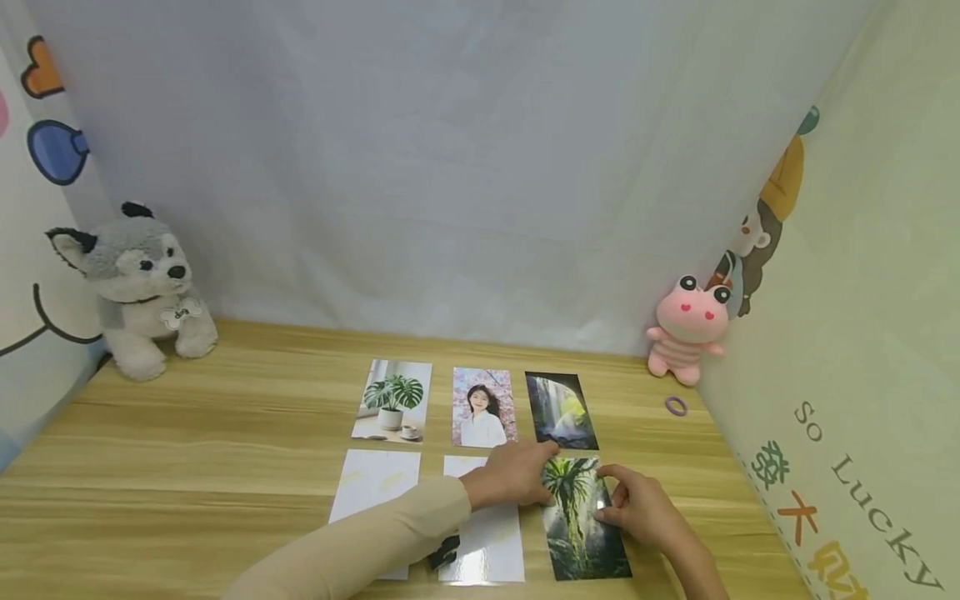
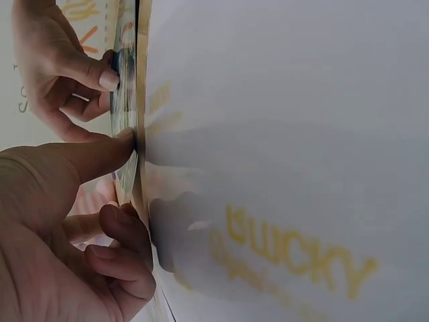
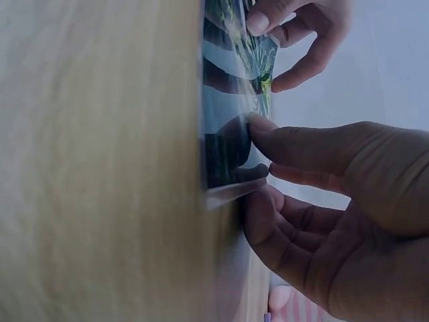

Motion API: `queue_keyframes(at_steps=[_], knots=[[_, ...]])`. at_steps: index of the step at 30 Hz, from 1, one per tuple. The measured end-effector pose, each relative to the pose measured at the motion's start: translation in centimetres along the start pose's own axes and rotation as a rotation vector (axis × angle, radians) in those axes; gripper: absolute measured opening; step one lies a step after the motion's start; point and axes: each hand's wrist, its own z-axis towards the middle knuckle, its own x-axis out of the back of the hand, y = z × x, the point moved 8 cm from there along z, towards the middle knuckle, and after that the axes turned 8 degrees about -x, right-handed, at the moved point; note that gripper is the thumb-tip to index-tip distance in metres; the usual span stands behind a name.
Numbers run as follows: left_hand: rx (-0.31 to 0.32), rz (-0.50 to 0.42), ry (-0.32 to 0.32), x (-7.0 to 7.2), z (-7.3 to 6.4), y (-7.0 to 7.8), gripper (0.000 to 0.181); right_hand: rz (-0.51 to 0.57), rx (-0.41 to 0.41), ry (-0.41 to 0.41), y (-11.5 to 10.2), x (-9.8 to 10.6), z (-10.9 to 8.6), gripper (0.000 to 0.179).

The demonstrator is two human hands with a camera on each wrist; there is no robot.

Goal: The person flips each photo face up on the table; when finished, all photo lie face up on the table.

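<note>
A photo card (image 1: 577, 533) showing a hanging green plant lies at the right end of the front row. My left hand (image 1: 513, 473) holds it by the upper left part, with the thumb (image 2: 107, 154) at its edge and other fingers curled near the table. Opposite, my right hand (image 1: 645, 504) pinches the right edge between thumb (image 3: 295, 144) and fingers. Beside it lies a white card (image 1: 491, 546), partly under my left hand and forearm. Farther left is another white card (image 1: 375, 479), partly covered by the sleeve. Yellow lettering shows on the nearer white card in the left wrist view.
Behind lie a potted-plant photo (image 1: 390, 408), a portrait photo (image 1: 483, 412) and a waterfall photo (image 1: 558, 408). A purple ring (image 1: 676, 406) lies near a pink plush toy (image 1: 682, 333) at the right. A husky plush (image 1: 146, 287) sits at the left on the wooden table (image 1: 187, 467).
</note>
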Motion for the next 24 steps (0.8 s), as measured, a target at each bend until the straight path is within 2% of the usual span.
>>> queue_keyframes(at_steps=[7,16,20,24], knots=[[0.009,0.01,0.005,0.1,0.2,-0.2,0.059,-0.025,-0.033,0.047,0.0,0.3,0.1,0.051],[-0.02,0.017,0.047,0.1,-0.2,-0.1,0.056,-0.041,-0.039,0.077,0.3,0.4,0.3,0.049],[-0.007,-0.039,0.068,0.4,-0.6,-0.5,0.061,-0.022,-0.027,0.102,-0.3,0.8,0.7,0.046],[-0.002,-0.069,0.102,1.4,-1.3,-1.3,0.063,-0.01,-0.006,0.125,-1.4,1.3,1.2,0.045]])
